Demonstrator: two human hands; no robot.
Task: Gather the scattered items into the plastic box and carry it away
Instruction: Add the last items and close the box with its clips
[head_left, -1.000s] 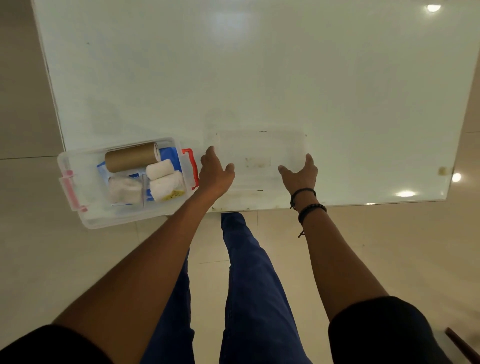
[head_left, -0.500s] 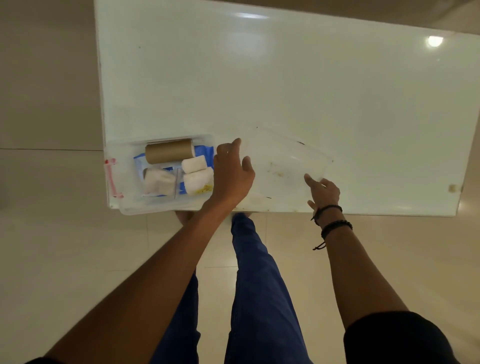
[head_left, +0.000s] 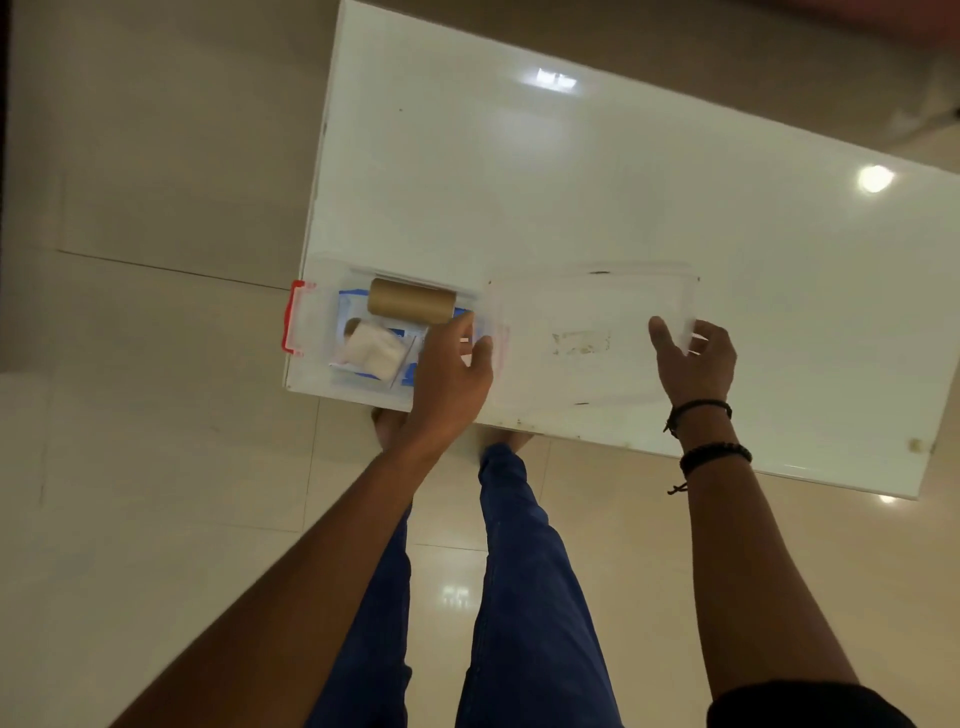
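Observation:
A clear plastic box (head_left: 317, 358) with a red latch (head_left: 294, 317) sits at the near left corner of the white table (head_left: 597, 197). Inside lie a brown cardboard roll (head_left: 411, 301), a white bundle (head_left: 373, 349) and blue packaging (head_left: 347, 306). A clear lid (head_left: 587, 322) is held level just right of the box. My left hand (head_left: 451, 374) grips the lid's left edge, over the box's right end. My right hand (head_left: 696, 364) grips the lid's right edge.
Glossy beige floor tiles (head_left: 156, 467) surround the table. My legs in blue trousers (head_left: 519, 571) stand at the table's near edge. Black bracelets (head_left: 714, 452) circle my right wrist.
The lid came up off the table and now sits level between both hands. The view shifted, so the box and table appear further right.

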